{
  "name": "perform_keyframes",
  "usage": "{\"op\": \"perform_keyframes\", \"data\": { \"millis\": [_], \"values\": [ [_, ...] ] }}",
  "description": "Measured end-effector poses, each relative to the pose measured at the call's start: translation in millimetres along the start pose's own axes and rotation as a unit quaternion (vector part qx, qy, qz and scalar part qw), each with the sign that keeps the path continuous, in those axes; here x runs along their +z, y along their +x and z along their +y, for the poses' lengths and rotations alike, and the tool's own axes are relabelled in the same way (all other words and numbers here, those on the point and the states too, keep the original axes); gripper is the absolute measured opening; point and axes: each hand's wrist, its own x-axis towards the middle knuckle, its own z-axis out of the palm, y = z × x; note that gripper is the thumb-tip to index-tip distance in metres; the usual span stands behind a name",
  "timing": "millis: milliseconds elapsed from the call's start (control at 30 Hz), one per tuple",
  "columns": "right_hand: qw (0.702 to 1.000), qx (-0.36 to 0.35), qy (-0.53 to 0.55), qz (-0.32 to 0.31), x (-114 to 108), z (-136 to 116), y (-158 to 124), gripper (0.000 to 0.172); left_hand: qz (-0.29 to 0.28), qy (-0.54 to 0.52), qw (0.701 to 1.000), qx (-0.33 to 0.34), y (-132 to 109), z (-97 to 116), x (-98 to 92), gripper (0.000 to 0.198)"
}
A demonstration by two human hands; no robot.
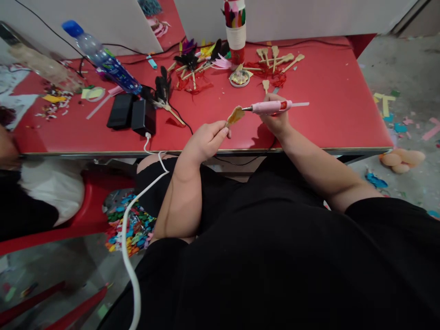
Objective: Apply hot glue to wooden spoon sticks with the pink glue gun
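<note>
Near the front of the red table (213,130), my left hand (209,140) pinches the lower end of a small wooden stick (235,116) with a wide, flat, amber-coloured head. My right hand (277,120) is closed around a pink glue gun (270,107), a clear glue stick poking out of its back. The gun's metal nozzle points left, close beside the stick's head; whether it touches I cannot tell. Just beyond my right hand lies a loose wooden stick (266,85). Several more wooden sticks (275,57) with red strings lie behind it, near a small round dish (239,78).
Finished-looking sticks with feathers (194,64) lie at the back, beside a tall cup of feathers (236,36). A blue-capped bottle (110,64), a black box (143,117) and a white cable (126,229) are at left. A bag of colourful pieces (132,224) sits below. Another person's arm (7,149) shows at left.
</note>
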Motion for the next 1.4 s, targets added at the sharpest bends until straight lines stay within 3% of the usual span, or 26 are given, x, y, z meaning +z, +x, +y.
{"op": "perform_keyframes", "data": {
  "millis": [200, 333, 433, 533, 633, 700, 833, 933, 1133, 1300, 1400],
  "values": [
    [1.000, 0.022, 0.004, -0.023, -4.9, 4.0, -5.5, 0.066, 0.006, -0.004, 1.000, -0.005, -0.2, 1.4, 0.6, 0.032],
    [0.989, 0.093, 0.067, -0.095, -5.2, -9.8, -8.0, 0.066, 0.029, 0.003, 1.000, -0.003, 1.6, -4.2, 0.9, 0.034],
    [0.954, 0.161, 0.191, -0.165, -5.1, -13.4, -7.1, 0.069, 0.071, 0.007, 0.997, -0.007, 2.1, -9.8, 3.6, 0.035],
    [0.898, 0.203, 0.314, -0.234, -6.2, -5.9, -4.2, 0.068, 0.121, -0.022, 0.992, -0.007, 2.7, -15.5, 8.6, 0.044],
    [0.844, 0.224, 0.376, -0.310, -8.9, 3.0, -0.9, 0.064, 0.164, -0.075, 0.984, 0.006, 6.7, -23.0, 15.5, 0.057],
    [0.831, 0.225, 0.390, -0.325, -10.7, 5.5, 0.7, 0.063, 0.175, -0.110, 0.978, 0.018, 11.8, -28.8, 21.4, 0.062],
    [0.844, 0.195, 0.403, -0.295, -11.6, 3.4, 1.9, 0.059, 0.173, -0.147, 0.973, 0.043, 23.1, -38.1, 35.4, 0.061],
    [0.852, 0.197, 0.405, -0.268, -10.3, 0.2, 2.4, 0.059, 0.205, -0.107, 0.971, 0.055, 27.3, -41.6, 42.6, 0.054],
    [0.879, 0.228, 0.346, -0.236, -8.5, -8.7, 0.8, 0.059, 0.230, -0.026, 0.972, 0.052, 21.8, -40.8, 38.8, 0.042],
    [0.891, 0.195, 0.338, -0.230, -5.7, -11.5, -2.5, 0.069, 0.262, -0.064, 0.963, -0.004, 13.3, -21.4, 37.9, 0.037],
    [0.888, 0.196, 0.341, -0.237, -3.0, -9.3, -2.5, 0.063, 0.253, -0.147, 0.954, -0.064, 15.0, -12.1, 41.1, 0.039]
  ]
}}
